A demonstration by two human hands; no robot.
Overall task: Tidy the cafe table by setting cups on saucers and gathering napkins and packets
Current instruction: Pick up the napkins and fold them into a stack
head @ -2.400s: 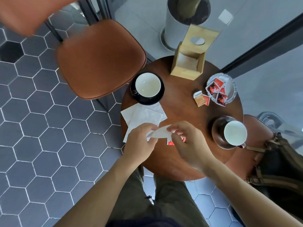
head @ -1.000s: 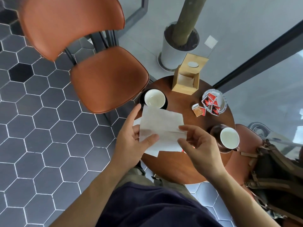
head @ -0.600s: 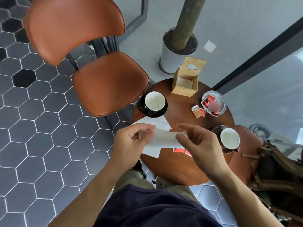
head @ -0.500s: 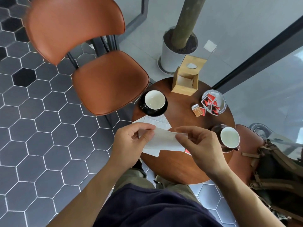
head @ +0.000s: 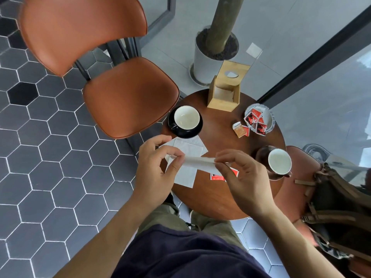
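Note:
Both hands hold one white napkin point(head: 198, 161) stretched nearly flat above the round wooden table point(head: 220, 195). My left hand point(head: 156, 171) pinches its left end, my right hand point(head: 243, 177) its right end. Under it lie more white napkins point(head: 184, 177) and red packets point(head: 217, 177), partly hidden. A white-lined cup sits on a black saucer point(head: 185, 122) at the table's left. Another cup point(head: 279, 161) sits on a brown saucer point(head: 261, 155) at the right. A glass dish point(head: 270, 119) holds red packets point(head: 255, 121). An orange packet point(head: 242, 130) lies beside the dish.
A wooden napkin holder point(head: 224, 93) stands at the table's far edge. An orange chair point(head: 128, 95) is close on the left, a potted trunk point(head: 212, 51) behind. On the right, a brown backpack point(head: 337, 213) rests on another orange seat. Hexagonal floor tiles lie all around.
The napkin, held up and spread open a second ago, has been folded down into a narrow flat strip between both hands. The table's other objects have not moved.

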